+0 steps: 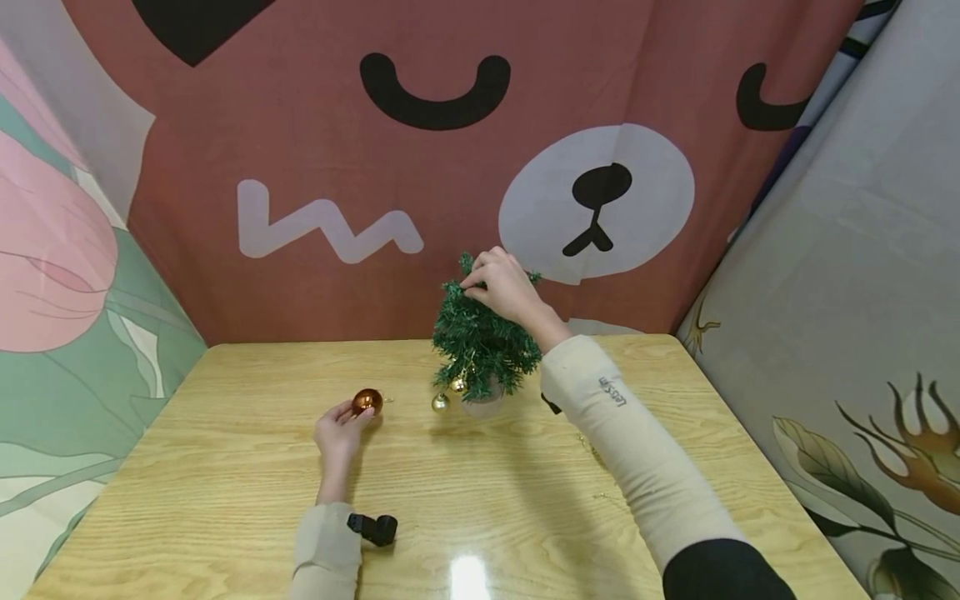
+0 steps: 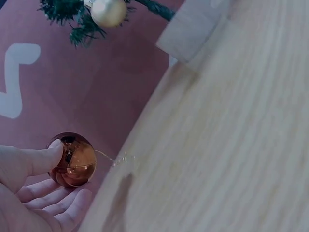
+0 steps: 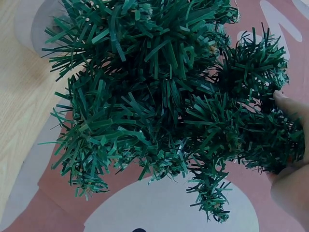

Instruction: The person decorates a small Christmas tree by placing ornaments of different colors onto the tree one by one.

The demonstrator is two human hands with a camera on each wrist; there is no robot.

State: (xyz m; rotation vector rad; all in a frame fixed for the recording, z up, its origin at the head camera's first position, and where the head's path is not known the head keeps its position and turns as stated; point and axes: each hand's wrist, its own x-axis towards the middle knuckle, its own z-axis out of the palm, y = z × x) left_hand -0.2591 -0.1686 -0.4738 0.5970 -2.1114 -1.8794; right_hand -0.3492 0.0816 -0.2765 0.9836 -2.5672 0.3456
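Note:
A small green artificial Christmas tree (image 1: 483, 342) stands upright in a pale pot (image 1: 483, 406) near the table's back edge. My right hand (image 1: 504, 287) grips a branch near its top; in the right wrist view the thumb and fingers lie on either side of the green needles (image 3: 231, 121). Low on the tree's left side hang gold balls (image 1: 440, 403). To the left of the tree, my left hand (image 1: 339, 432) holds a shiny copper-coloured Christmas ball (image 2: 73, 162) between thumb and fingers. A thin gold hanging loop (image 2: 108, 156) sticks out from that ball.
The wooden table (image 1: 225, 467) runs up to a printed cloth backdrop (image 1: 315, 300). Partly beside the right sleeve (image 1: 637, 450), thin gold strings (image 1: 611, 498) lie on the tabletop. Patterned cloths also hang at both sides.

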